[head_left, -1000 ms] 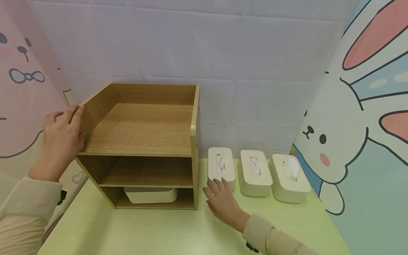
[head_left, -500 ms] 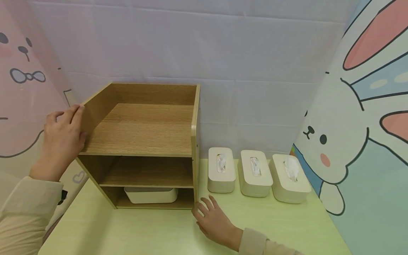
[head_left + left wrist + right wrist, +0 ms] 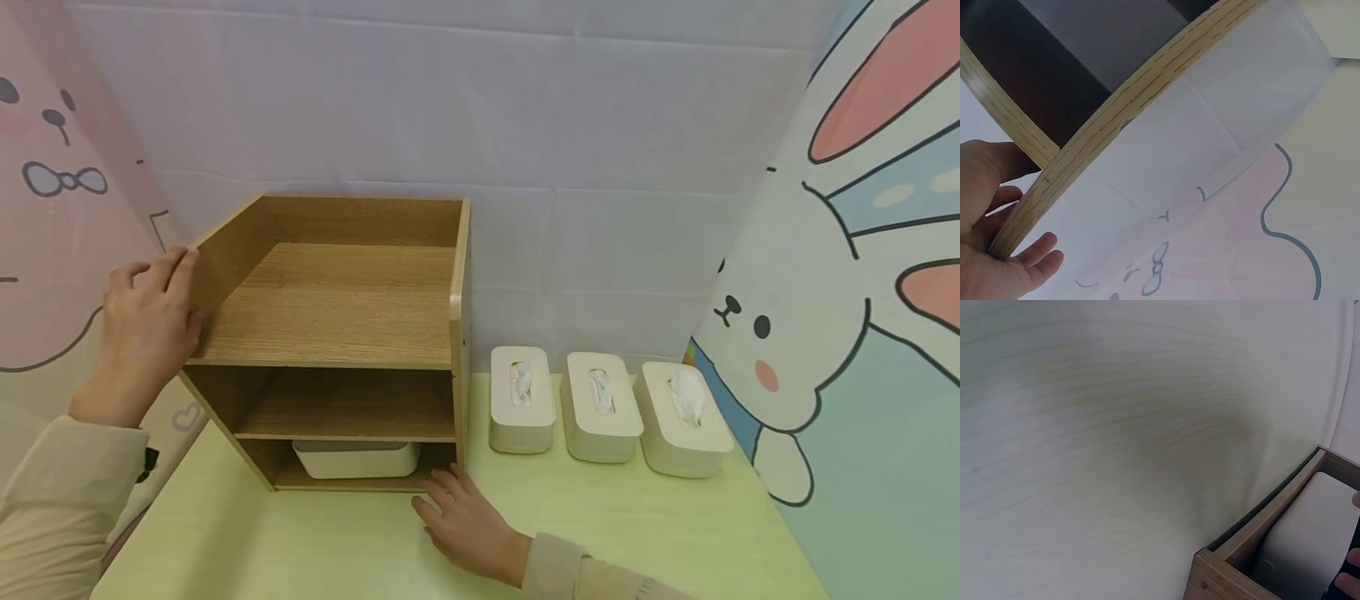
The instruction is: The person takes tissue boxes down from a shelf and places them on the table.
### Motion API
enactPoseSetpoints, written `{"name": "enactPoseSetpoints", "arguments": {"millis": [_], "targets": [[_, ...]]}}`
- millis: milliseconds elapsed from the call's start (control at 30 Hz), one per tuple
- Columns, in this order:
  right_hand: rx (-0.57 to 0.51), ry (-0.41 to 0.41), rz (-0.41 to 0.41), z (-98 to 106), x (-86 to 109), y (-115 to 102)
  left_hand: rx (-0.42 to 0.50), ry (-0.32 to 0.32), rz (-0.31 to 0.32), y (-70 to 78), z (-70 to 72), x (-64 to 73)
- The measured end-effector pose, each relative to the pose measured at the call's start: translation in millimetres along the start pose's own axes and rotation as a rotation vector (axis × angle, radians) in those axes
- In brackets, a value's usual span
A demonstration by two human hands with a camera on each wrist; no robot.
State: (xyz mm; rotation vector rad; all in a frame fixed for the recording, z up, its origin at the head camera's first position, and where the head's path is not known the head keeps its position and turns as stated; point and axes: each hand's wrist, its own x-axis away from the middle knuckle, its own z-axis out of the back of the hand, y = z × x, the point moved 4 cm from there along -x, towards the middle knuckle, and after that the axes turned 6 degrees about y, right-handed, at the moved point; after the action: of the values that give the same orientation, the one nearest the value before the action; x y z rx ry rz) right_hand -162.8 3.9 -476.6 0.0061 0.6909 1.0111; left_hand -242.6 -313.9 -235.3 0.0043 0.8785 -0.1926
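My left hand (image 3: pixel 148 337) grips the upper left side panel of a wooden desk shelf (image 3: pixel 345 302). In the left wrist view, the panel's edge (image 3: pixel 1094 128) runs between thumb and fingers. My right hand (image 3: pixel 471 523) is at the shelf's lower right front corner, fingers spread and loosely bent, holding nothing. A white box (image 3: pixel 356 461) lies in the bottom compartment, its upper part hidden by the middle board. In the right wrist view, fingertips (image 3: pixel 1352 557) show at the right edge beside that white box (image 3: pixel 1310 531); whether they touch it I cannot tell.
Right of the shelf, three white tissue boxes stand in a row: the left one (image 3: pixel 522 425), the middle one (image 3: pixel 602 437) and the right one (image 3: pixel 686 454). All rest on the pale green table (image 3: pixel 360 550). Printed cloth walls close off the back and sides.
My right hand has moved left, from the left tissue box to the front of the shelf's bottom right corner. My left hand stays on the panel.
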Motion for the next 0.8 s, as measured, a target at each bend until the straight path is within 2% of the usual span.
{"name": "enactPoseSetpoints", "arguments": {"millis": [233,433,533,667,800], "targets": [[0.016,-0.051,-0.039,-17,-18.1,-3,-0.009,-0.001,-0.001,0.0,-0.9,0.4],[0.033,-0.036,-0.053,-27,-34.1,-6,-0.008,0.009,-0.015,-0.3,-1.4,0.2],[0.085,-0.04,-0.041,-32,-40.6,-7,-0.01,0.014,-0.019,-0.3,-1.4,0.3],[0.153,-0.102,-0.047,-40,-50.1,-7,-0.014,0.021,-0.019,-0.4,-1.3,0.2],[0.153,-0.197,-0.085,-49,-58.4,-5,-0.011,0.038,-0.033,0.2,-0.6,-0.7]]}}
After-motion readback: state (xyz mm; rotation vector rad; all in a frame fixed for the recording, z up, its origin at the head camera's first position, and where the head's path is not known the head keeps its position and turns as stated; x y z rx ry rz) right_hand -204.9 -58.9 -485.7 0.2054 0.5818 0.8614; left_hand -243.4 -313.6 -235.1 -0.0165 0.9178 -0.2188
